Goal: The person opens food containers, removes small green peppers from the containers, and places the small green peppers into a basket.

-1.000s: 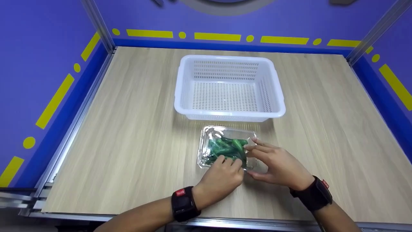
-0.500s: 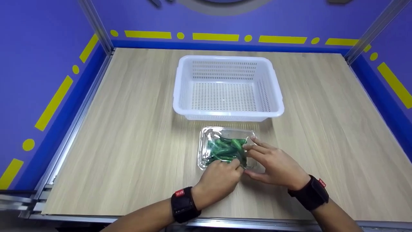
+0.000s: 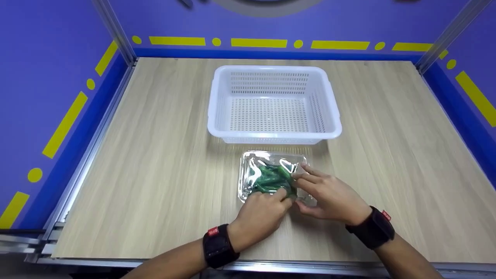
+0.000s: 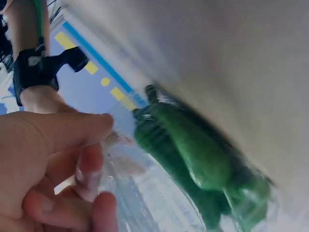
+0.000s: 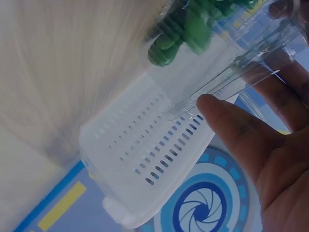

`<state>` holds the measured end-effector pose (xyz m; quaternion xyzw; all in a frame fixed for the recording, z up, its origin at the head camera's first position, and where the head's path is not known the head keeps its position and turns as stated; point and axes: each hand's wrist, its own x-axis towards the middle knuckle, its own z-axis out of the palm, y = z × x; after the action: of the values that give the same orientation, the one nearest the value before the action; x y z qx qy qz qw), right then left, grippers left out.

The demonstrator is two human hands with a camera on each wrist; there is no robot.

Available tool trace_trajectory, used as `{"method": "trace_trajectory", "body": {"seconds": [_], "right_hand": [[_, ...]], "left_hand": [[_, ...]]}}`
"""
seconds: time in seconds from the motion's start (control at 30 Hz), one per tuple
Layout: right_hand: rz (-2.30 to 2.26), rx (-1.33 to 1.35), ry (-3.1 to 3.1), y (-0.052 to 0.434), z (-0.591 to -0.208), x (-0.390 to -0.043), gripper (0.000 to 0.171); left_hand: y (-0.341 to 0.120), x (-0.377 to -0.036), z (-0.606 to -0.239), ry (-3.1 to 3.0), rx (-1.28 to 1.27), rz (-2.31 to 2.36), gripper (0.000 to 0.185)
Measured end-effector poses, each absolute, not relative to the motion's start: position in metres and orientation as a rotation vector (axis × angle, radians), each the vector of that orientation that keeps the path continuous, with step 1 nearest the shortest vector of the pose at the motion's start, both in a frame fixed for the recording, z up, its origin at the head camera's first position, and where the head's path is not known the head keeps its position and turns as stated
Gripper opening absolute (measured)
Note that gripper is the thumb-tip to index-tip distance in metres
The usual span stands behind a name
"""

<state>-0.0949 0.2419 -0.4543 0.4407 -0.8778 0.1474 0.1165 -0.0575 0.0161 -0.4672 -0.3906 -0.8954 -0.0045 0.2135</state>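
A clear plastic clamshell box (image 3: 254,157) with several green peppers (image 3: 267,176) inside lies on the table in the head view. My left hand (image 3: 262,215) pinches its front edge near the right corner, thumb and curled fingers meeting there. In the left wrist view the left thumb (image 4: 82,129) presses the clear edge beside the peppers (image 4: 193,150). My right hand (image 3: 333,197) holds the box's right end, with the thumb at the front edge and the fingers over the lid. The right wrist view shows the right thumb (image 5: 231,125) against the clear rim (image 5: 212,89).
A white perforated basket (image 3: 275,135) stands just behind the box, with nothing in it. The wooden table (image 3: 162,162) has a metal rail (image 3: 294,267) along its front. Blue panels (image 3: 50,77) with yellow marks enclose its back and sides.
My left hand's fingers have shifted a little along the front edge and toward me. Glare on the lid has spread and changed shape. The right hand keeps nearly the same place.
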Motion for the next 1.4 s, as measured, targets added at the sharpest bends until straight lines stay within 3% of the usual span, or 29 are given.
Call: {"method": "trace_trajectory", "body": {"seconds": [0.4, 0.97, 1.2, 1.4], "right_hand": [[0.269, 1.385, -2.496, 0.233, -0.450, -0.096, 0.035], [0.207, 1.375, -2.414, 0.237, -0.451, -0.097, 0.047], [0.256, 1.341, -2.432, 0.239, -0.452, -0.098, 0.049], [0.256, 1.312, -2.467, 0.241, -0.451, -0.098, 0.049]], "left_hand": [[0.021, -0.054, -0.465, -2.515, -1.060, 0.043, 0.006], [0.016, -0.055, -0.464, -2.479, -1.064, 0.127, 0.006], [-0.007, -0.060, -0.457, -2.474, -1.146, -0.232, 0.015], [-0.041, -0.068, -0.457, -2.560, -0.973, -0.511, 0.022]]}}
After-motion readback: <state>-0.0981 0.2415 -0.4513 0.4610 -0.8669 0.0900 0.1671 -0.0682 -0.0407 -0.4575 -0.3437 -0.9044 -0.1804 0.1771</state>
